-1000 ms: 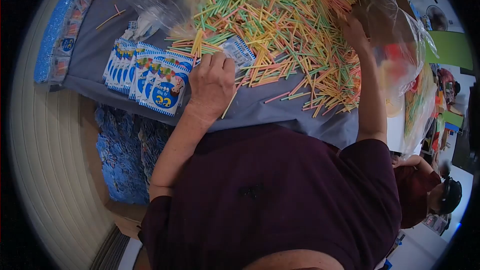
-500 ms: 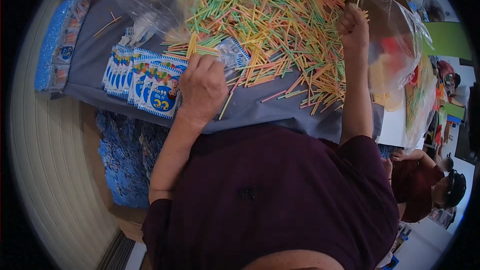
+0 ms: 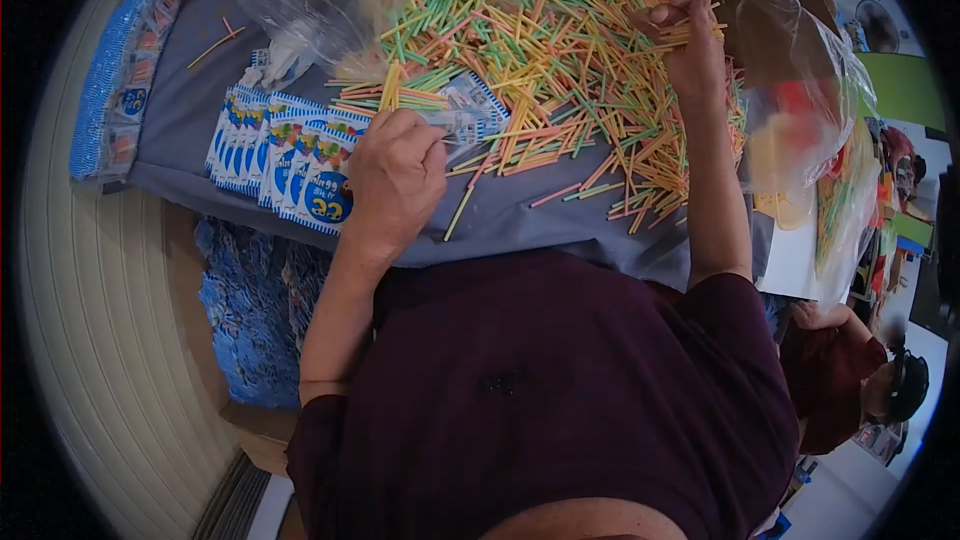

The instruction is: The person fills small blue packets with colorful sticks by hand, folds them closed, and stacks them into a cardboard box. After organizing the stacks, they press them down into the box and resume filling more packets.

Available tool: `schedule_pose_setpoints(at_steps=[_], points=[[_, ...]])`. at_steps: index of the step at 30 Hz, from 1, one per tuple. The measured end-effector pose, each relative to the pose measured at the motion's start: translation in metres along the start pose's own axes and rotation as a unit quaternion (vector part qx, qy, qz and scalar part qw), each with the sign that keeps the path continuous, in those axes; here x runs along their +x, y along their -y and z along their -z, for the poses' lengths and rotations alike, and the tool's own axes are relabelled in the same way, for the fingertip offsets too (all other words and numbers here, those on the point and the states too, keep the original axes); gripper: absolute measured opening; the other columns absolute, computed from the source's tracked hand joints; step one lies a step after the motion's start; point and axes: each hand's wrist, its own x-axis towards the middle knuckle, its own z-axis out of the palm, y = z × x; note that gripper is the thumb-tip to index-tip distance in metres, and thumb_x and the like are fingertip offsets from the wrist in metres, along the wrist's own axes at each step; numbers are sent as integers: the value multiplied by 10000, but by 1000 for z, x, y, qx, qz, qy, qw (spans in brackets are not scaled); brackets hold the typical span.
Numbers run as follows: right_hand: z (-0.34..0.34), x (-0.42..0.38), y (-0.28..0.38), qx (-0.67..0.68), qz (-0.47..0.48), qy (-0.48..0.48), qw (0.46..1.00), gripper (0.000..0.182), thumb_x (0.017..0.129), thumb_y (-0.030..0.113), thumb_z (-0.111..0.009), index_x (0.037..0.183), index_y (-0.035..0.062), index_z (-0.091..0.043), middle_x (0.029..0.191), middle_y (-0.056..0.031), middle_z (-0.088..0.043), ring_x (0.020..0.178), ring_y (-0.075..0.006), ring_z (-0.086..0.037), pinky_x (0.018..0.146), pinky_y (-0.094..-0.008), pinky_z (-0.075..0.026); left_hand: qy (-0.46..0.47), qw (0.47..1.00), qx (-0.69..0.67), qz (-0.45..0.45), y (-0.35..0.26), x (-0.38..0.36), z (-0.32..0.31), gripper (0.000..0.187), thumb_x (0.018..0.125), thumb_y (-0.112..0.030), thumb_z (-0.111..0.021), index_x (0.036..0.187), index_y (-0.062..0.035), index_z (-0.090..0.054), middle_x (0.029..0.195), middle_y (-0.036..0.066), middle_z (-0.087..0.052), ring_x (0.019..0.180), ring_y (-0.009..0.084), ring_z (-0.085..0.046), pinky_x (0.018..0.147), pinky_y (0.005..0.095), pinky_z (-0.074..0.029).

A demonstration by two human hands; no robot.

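My left hand (image 3: 395,175) is closed, its thumb and forefinger pinched at the near end of a clear packet with a blue-striped edge (image 3: 478,105). Part of that packet is hidden behind the fingers. Just beyond the knuckles, a few yellow candy sticks (image 3: 390,88) lie across other sticks. My right hand (image 3: 693,50) is raised over the right side of a big heap of thin pastel candy sticks (image 3: 540,50). Several sticks are gripped in it, crosswise under its curled fingers. Beside my left hand lies a fanned row of printed blue-and-white packets (image 3: 310,165).
A clear plastic bag (image 3: 300,5) lies at the back left, and more clear plastic (image 3: 800,80) stands at the right. A bundle of blue packets (image 3: 120,80) sits at the table's left edge. Blue wrappers (image 3: 250,310) fill a box below. Another person (image 3: 830,370) sits at the right.
My right hand has turned and shifted left, its fist loosening so the sticks in it now show. My left hand has moved slightly left and nearer to me.
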Motion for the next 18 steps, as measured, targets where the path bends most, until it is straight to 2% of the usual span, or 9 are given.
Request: schedule_pose_setpoints(at_steps=[2, 3, 5, 6, 8, 9, 11, 14, 18], points=[[1, 1, -1, -6, -31, 25, 999, 409, 1070, 425, -419, 1000, 47, -558, 902, -125, -679, 892, -296, -651, 890, -483, -507, -26, 998, -47, 13, -1, 3, 3, 99, 752, 54, -678, 839, 20, -708, 785, 106, -651, 764, 263, -643, 679, 352, -510], [0, 2, 2, -6, -32, 26, 999, 409, 1070, 425, -419, 1000, 47, -558, 902, -125, -679, 892, -296, -651, 890, -483, -507, -32, 994, -102, 37, -4, 7, 5, 98, 742, 52, -696, 835, 22, -713, 783, 107, -654, 758, 258, -646, 679, 341, -515], [-5, 5, 8, 2, -35, 87, 996, 404, 1064, 429, -414, 1019, 60, -574, 952, -151, -686, 1087, -388, -633, 1020, -615, -451, -41, 986, -153, 62, -9, 13, 8, 100, 733, 50, -713, 830, 24, -719, 780, 107, -656, 752, 253, -649, 678, 329, -519], [-19, 2, 13, 5, -35, 91, 995, 404, 1064, 429, -414, 1019, 60, -574, 952, -151, -686, 1087, -388, -633, 1020, -615, -451, -46, 973, -211, 76, -11, 18, 7, 98, 746, 34, -738, 843, 29, -722, 781, 97, -665, 736, 211, -653, 656, 306, -511], [-59, -9, 21, 49, 11, 107, 993, 441, 1073, 441, -386, 975, 47, -559, 945, -164, -684, 968, -298, -653, 984, -479, -486, -55, 958, -265, 92, -12, 28, 2, 105, 759, 19, -763, 856, 33, -726, 783, 87, -673, 720, 170, -657, 634, 283, -504], [-68, -9, 21, 52, 9, 111, 992, 441, 1073, 441, -386, 975, 47, -559, 945, -164, -684, 968, -298, -653, 984, -479, -486, -47, 950, -294, 90, -11, 34, -2, 104, 781, 24, -768, 873, 41, -722, 789, 49, -670, 728, 120, -629, 640, 261, -497], [-81, -10, 21, 161, 29, 195, 967, 437, 1058, 460, -391, 1039, 68, -586, 1000, -166, -695, 1106, -389, -634, 1069, -647, -387, -40, 942, -321, 89, -10, 44, -11, 104, 803, 29, -772, 890, 49, -718, 796, 11, -667, 736, 70, -602, 646, 239, -491], [-122, -24, 27, 92, 78, 145, 982, 450, 1063, 466, -366, 1068, 73, -585, 1006, -168, -694, 1070, -379, -648, 1079, -623, -383, -35, 919, -373, 123, -8, 54, -28, 147, 792, -41, -807, 904, 30, -745, 761, 39, -671, 663, 88, -611, 598, 235, -474], [-149, -31, 17, -7, 134, 165, 977, 481, 1068, 474, -339, 1091, 55, -576, 987, -169, -691, 1018, -355, -663, 1054, -556, -432, -24, 893, -431, 128, -10, 60, -32, 140, 809, -52, -802, 911, 28, -748, 729, 19, -672, 656, 71, -597, 596, 230, -471]])
